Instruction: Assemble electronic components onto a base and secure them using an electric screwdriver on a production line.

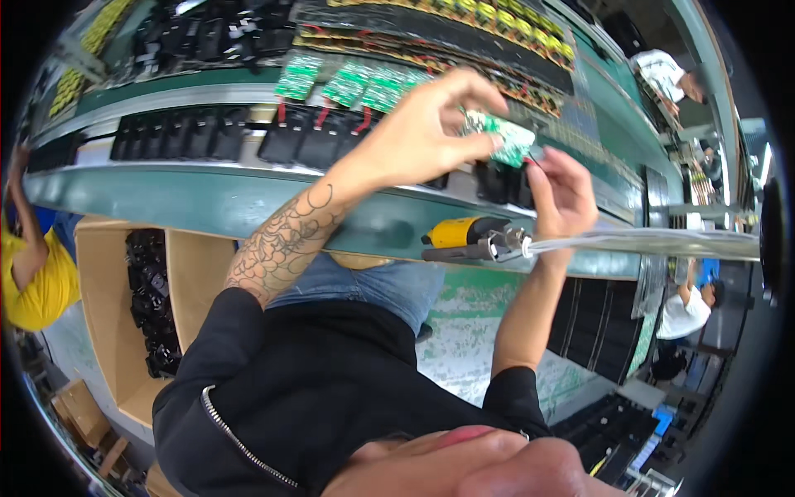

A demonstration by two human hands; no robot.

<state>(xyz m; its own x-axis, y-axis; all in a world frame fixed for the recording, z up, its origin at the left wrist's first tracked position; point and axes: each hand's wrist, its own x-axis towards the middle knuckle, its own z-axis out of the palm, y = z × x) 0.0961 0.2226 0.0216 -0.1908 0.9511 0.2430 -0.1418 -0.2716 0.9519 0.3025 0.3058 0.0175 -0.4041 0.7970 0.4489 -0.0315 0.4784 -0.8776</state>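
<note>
My left hand [426, 132] is closed on the near edge of a small green circuit board [515, 142], held up above the bench. At the board's right corner, the thumb and fingers of my right hand [567, 195] pinch a thin red wire [532, 162]. Below the board stand small black plastic cases [493, 182], partly hidden by my hands. Further left, similar black cases [281, 142] lie in a row, with red wires running up to several green circuit boards [298, 76]. Motion blurs the fingers a little.
A yellow and black tool [457, 234] with a clear hose [646, 241] is by the bench's front edge. Trays of yellow components [497, 18] stand behind. At left, a cardboard box [112, 331] contains black parts [151, 298]. People [37, 277] work at both sides.
</note>
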